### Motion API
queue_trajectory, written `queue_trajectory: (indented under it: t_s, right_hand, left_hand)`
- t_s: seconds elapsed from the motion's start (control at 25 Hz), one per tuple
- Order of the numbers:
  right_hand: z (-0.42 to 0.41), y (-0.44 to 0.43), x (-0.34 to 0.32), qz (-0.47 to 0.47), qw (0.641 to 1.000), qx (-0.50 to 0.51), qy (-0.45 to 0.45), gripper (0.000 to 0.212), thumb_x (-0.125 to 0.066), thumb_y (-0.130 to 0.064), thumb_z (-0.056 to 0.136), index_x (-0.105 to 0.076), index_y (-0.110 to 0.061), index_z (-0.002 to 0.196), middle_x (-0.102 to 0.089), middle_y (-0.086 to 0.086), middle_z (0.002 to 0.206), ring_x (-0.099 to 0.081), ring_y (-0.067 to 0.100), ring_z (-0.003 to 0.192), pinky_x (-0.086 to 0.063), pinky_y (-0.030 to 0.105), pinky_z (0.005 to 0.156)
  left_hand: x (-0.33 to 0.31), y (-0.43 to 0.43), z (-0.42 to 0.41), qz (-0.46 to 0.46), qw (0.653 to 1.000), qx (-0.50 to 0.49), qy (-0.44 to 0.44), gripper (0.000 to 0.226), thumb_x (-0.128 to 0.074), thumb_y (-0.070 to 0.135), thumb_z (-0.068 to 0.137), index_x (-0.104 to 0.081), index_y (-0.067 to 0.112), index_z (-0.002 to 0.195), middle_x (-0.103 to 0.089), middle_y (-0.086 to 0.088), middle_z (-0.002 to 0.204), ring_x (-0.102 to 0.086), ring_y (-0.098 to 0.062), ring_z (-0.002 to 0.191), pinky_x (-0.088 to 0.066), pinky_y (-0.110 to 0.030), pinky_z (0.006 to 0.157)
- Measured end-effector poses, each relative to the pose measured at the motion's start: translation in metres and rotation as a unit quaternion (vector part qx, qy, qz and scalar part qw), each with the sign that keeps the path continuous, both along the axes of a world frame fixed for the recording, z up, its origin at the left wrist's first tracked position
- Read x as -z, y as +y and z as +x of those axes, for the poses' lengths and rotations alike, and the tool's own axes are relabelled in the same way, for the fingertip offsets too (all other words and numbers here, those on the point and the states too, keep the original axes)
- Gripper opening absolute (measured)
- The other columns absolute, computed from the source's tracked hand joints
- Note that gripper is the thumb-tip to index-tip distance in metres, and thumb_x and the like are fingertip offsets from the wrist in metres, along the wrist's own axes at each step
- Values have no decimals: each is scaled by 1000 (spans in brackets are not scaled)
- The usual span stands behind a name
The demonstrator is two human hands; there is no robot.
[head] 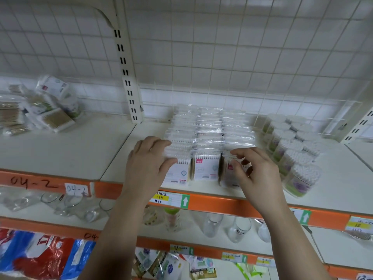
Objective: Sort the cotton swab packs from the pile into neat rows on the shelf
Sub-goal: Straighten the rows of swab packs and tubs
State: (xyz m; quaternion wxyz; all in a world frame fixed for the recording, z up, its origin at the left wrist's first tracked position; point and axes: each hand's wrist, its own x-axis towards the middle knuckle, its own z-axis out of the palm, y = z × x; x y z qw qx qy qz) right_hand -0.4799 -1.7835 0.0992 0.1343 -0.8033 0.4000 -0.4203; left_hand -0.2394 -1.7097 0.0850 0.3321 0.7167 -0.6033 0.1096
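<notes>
Three rows of flat cotton swab packs [207,138] stand upright on the white shelf [70,152], running from its front edge to the back. My left hand [148,164] grips the front packs of the left row, thumb in front and fingers behind. My right hand [256,172] rests on the front pack of the right row [229,172], pinching its top edge with fingers curled. A loose pile of swab packs [40,110] lies at the shelf's far left.
Round tubs of cotton swabs [292,150] stand in rows just right of the packs. A slotted upright post [129,85] and wire grid back the shelf. Orange shelf edges carry price labels [171,199]. Glassware [214,225] and bagged goods fill the lower shelves.
</notes>
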Motion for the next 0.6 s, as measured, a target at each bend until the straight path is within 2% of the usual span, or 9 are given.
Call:
queue_trajectory:
  t_s: [0.08, 0.24, 0.36, 0.48, 0.6]
  right_hand:
    - [10, 2, -1, -5, 1000, -28, 1, 20, -62, -8, 85, -67, -17, 101, -60, -5, 94, -54, 10, 77, -41, 18, 71]
    - [45, 12, 5, -4, 995, -98, -2, 22, -56, -15, 83, -67, -16, 102, -58, -7, 93, -54, 10, 85, -40, 18, 76]
    - [83, 28, 9, 3, 988, -153, 11, 24, -55, -16, 83, -67, -15, 103, -59, -5, 95, -53, 8, 88, -37, 10, 78]
    - [124, 48, 11, 17, 979, -202, 27, 23, -55, -17, 85, -67, -17, 105, -57, -7, 97, -52, 4, 86, -33, 2, 78]
    - [166, 69, 10, 17, 975, -222, 28, 21, -58, -14, 89, -67, -21, 106, -57, -10, 98, -54, 7, 87, -40, 10, 75]
  left_hand:
    - [-1, 15, 2, -9, 999, -48, -16, 42, -43, 47, 88, -62, 19, 112, -58, 0, 110, -55, -26, 101, -45, -42, 83]
    - [3, 51, 12, -2, 992, -113, -53, 31, -43, 40, 90, -64, 20, 99, -63, 1, 97, -59, -25, 89, -39, -38, 79]
    - [7, 84, 35, 23, 989, -145, -35, 28, -40, 41, 91, -61, 22, 91, -61, 6, 85, -60, -19, 75, -38, -37, 77]
    - [9, 121, 63, 25, 982, -186, -23, 29, -35, 41, 93, -58, 23, 88, -58, 10, 79, -57, -15, 69, -38, -36, 78]
    - [8, 152, 97, 27, 975, -221, -19, 32, -32, 42, 93, -59, 24, 88, -60, 10, 80, -57, -14, 70, -34, -35, 78]
